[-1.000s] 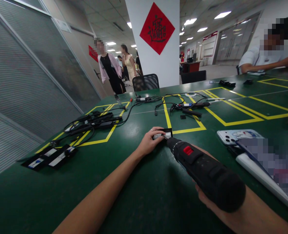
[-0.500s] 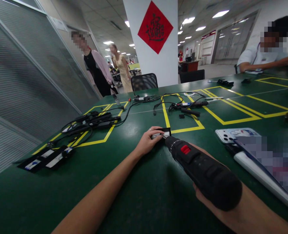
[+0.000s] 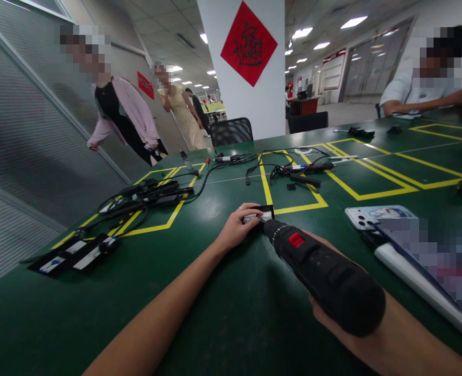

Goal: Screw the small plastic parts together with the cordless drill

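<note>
My right hand [image 3: 327,321] is closed round a black cordless drill [image 3: 324,271] with a red switch on top. Most of its fingers are hidden beneath the tool. The drill's chuck points away from me, and its thin bit meets the small black-and-white part [image 3: 269,213] at my left fingertips. My left hand [image 3: 236,228], with a ring on one finger, grips that part against the green table [image 3: 215,292]. Where exactly the bit touches is too small to make out.
Black cables and devices [image 3: 156,194] lie in a heap on the left, with flat black-and-white pieces [image 3: 90,253] nearer me. A pen-like tool [image 3: 312,167] with cords lies ahead. On the right are a phone [image 3: 362,218] and a white bar [image 3: 418,282]. A person [image 3: 405,94] sits far right.
Both hands and the small part hold their place; the drill's rear has shifted very slightly left. Two people in the background have moved left, the one in pink coming closer.
</note>
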Tool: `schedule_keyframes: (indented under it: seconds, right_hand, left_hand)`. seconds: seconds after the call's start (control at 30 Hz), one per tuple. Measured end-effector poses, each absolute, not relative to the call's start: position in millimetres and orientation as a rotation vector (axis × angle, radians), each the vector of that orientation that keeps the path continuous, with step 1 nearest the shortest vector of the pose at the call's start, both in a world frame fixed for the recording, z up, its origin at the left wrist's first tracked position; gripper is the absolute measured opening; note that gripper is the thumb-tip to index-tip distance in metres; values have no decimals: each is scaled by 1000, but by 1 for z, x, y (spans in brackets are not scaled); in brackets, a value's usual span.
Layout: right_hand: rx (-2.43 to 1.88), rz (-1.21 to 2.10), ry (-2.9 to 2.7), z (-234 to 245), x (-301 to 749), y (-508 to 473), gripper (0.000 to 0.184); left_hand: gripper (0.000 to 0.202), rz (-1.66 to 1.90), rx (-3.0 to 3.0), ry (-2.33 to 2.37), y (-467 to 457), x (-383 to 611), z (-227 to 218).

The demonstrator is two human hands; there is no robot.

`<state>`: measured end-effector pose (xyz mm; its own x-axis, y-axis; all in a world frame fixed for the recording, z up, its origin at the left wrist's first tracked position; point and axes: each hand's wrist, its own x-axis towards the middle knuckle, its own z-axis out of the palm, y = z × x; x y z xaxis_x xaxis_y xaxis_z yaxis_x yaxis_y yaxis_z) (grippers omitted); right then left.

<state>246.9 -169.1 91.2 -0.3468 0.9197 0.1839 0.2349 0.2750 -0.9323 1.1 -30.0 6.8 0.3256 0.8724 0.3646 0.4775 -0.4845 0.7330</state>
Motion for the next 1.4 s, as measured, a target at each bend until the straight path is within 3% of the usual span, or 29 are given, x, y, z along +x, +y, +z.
schedule_keyframes:
  seconds: [0.5, 0.83, 1.13, 1.4]
  right_hand:
    - [-1225, 814, -1982, 94, 247, -174, 56]
    - [-1139, 667, -1999, 54, 247, -165, 62]
    - [-1237, 832, -1911, 96, 243, -173, 58]
    - [-1268, 877, -1907, 100, 243, -174, 61]
  left_hand:
    - [21, 1032, 2100, 1203, -29, 1, 6]
    - [22, 1010, 2122, 1193, -30, 1, 8]
    - [25, 995, 2140, 1194, -32, 1, 8]
    - [26, 999, 2140, 1203, -31, 1, 7]
